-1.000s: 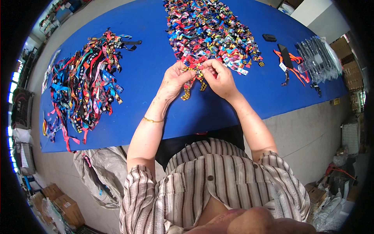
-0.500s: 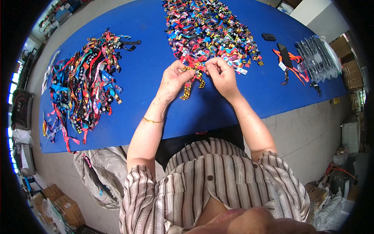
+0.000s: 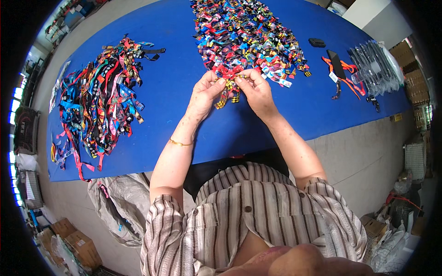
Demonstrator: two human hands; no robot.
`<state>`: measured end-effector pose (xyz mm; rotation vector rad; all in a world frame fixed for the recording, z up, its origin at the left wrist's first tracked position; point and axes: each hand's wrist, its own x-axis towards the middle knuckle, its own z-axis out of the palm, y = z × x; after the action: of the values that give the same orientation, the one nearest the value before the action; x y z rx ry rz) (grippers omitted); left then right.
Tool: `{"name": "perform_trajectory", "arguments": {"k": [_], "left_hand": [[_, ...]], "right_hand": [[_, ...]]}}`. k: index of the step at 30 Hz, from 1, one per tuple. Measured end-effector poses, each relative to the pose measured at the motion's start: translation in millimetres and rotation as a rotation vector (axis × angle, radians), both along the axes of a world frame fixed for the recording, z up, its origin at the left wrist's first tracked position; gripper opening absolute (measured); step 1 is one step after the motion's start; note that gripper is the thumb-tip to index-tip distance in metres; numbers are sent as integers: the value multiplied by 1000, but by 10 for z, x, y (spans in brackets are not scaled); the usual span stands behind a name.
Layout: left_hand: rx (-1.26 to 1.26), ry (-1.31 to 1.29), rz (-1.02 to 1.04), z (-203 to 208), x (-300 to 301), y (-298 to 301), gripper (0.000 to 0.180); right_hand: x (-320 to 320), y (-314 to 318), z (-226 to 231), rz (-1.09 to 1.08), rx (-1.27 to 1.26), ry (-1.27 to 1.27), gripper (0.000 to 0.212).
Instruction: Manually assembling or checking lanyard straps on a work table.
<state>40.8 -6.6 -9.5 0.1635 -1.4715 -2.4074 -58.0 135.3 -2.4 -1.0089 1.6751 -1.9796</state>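
My left hand (image 3: 205,95) and my right hand (image 3: 258,97) meet at the near edge of a long, shaggy piece (image 3: 246,39) made of many short colourful fabric strips. Both hands are closed in a pinch, thumbs against fingers, on a yellow-and-black checked ribbon (image 3: 223,99). Its loose ends hang toward me between the hands. Just beyond the fingertips are red strips (image 3: 230,70) at the edge of the shaggy piece. How the ribbon is looped or knotted is hidden by my fingers.
On the left of the blue table (image 3: 170,115) lies a heap of long printed ribbons (image 3: 103,96). At the right are a black-and-orange strap (image 3: 338,66), a small black object (image 3: 316,43) and a stack of plastic-wrapped items (image 3: 375,69). A grey sack (image 3: 122,207) hangs below the table's front edge.
My right hand has moved slightly left, closer to my left hand, still pinching. The ribbon's hanging ends have drawn up a little. The heap of ribbons has not moved.
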Motion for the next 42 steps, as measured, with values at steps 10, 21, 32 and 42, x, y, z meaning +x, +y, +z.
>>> {"name": "perform_trajectory", "arguments": {"k": [10,21,32,42], "left_hand": [[26,84,3,66,11,9,9],[74,101,48,98,2,28,10],[-209,89,296,60,-39,65,30],[-457,18,210,180,87,95,27]], "right_hand": [[82,-7,129,24,-163,-187,8],[106,-46,64,-9,-153,-207,8],[159,-29,114,-17,-126,-204,6],[194,1,292,31,-76,-92,10]]}}
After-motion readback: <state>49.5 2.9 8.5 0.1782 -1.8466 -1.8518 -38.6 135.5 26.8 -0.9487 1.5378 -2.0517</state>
